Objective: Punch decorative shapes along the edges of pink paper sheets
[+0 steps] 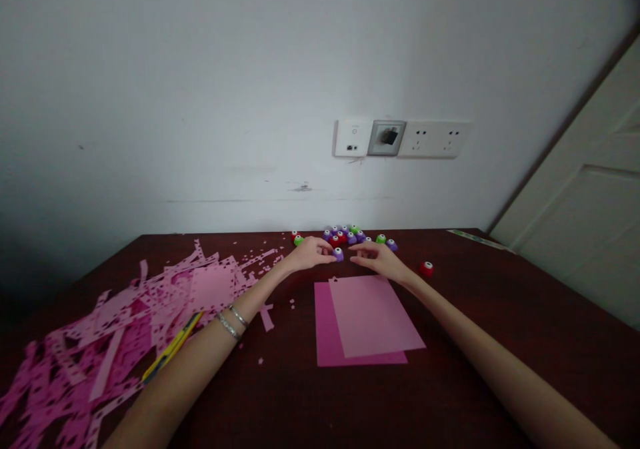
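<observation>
My left hand (311, 254), with two silver bangles on its wrist, reaches to the back of the table. Its thumb and fingertips close on the left side of a small purple craft punch (339, 255). Just right of this punch is my right hand (376, 258), holding nothing, its thumb and fingers apart and pointing left. Behind both hands sit several more craft punches in purple, red (335, 241) and green (381, 238). Nearer me lie a light pink paper sheet (375, 316) and, partly under it, a darker pink sheet (327, 336).
Punched pink paper strips (145, 302) are heaped on the left, with tiny cut-outs scattered around. A yellow cutter knife (173, 348) lies beside my left forearm. One red punch (426, 269) stands apart at right. A flat strip (480, 239) lies near the back right corner. Wall sockets (435, 139) are above.
</observation>
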`<move>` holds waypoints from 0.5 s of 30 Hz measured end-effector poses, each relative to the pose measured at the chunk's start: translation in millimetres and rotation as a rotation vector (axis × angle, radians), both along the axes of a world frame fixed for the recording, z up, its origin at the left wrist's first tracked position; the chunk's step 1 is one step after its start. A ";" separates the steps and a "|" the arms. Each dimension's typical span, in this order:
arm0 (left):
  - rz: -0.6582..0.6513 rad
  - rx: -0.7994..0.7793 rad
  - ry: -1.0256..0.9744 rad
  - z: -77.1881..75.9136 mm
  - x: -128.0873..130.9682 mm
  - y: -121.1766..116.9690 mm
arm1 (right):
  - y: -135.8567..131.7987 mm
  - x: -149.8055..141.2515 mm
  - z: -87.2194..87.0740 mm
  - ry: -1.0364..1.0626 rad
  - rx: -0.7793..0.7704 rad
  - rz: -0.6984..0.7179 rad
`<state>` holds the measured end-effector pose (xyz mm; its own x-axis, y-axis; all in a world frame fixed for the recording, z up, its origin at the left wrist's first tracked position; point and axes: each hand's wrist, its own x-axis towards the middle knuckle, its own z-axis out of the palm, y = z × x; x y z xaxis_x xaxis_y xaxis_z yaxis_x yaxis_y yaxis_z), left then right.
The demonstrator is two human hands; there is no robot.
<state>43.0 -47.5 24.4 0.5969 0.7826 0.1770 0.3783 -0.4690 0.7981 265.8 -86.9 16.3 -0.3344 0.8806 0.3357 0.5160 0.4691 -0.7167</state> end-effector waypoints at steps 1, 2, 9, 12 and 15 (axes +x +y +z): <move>0.003 0.002 0.007 0.2 -0.1 -0.9 | 0.4 -2.4 1.2 -0.009 0.002 0.017; 0.008 0.002 0.014 0.5 -0.2 -1.9 | 1.0 -4.9 1.7 -0.017 0.002 0.033; -0.003 -0.024 0.012 0.4 -0.9 -6.7 | 6.5 -15.6 -2.0 -0.062 0.015 0.099; -0.023 -0.018 0.025 -2.8 0.4 -6.5 | 6.6 -16.0 -2.9 -0.071 0.014 0.104; -0.039 0.001 0.040 -7.4 1.7 -6.0 | 5.7 -16.0 -3.8 -0.105 -0.010 0.137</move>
<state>44.7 -53.5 16.9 0.6338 0.7582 0.1529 0.3913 -0.4849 0.7822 249.8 -81.2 12.5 -0.4843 0.8277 0.2837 0.5200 0.5330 -0.6675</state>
